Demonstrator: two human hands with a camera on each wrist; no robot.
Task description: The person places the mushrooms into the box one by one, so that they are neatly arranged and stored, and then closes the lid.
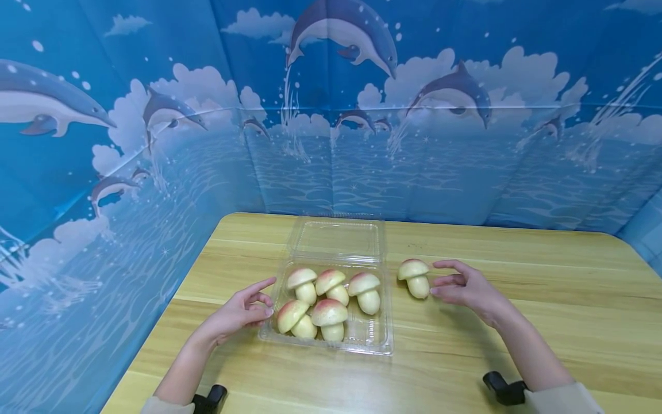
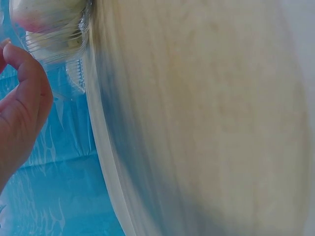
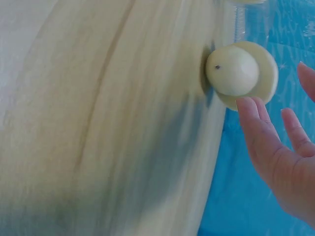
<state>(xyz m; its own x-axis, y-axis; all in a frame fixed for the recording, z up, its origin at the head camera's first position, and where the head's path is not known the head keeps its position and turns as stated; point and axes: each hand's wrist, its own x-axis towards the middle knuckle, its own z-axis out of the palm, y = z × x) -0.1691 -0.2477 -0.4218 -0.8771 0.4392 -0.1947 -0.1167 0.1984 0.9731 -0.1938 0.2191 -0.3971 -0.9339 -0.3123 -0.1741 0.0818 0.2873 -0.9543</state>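
A clear plastic clamshell box (image 1: 380, 339) lies on the table with its lid (image 1: 338, 238) folded back. Several toy-like mushrooms with pale yellow stems and pinkish caps, among them a front one (image 1: 330, 316), fill its left and middle. Beside the box's left wall is my left hand (image 1: 235, 315), fingers loosely bent and holding nothing; whether they touch the plastic I cannot tell. One more mushroom (image 1: 415, 278) lies on the wood right of the box. My right hand (image 1: 468, 290) is just right of it, fingers spread, fingertips (image 3: 244, 104) close to its stem in the right wrist view.
The pale wooden table (image 1: 517, 276) reaches to a blue curtain (image 1: 439, 172) printed with dolphins, which hangs behind and at the left. Black straps with camera mounts (image 1: 504, 388) sit on both wrists.
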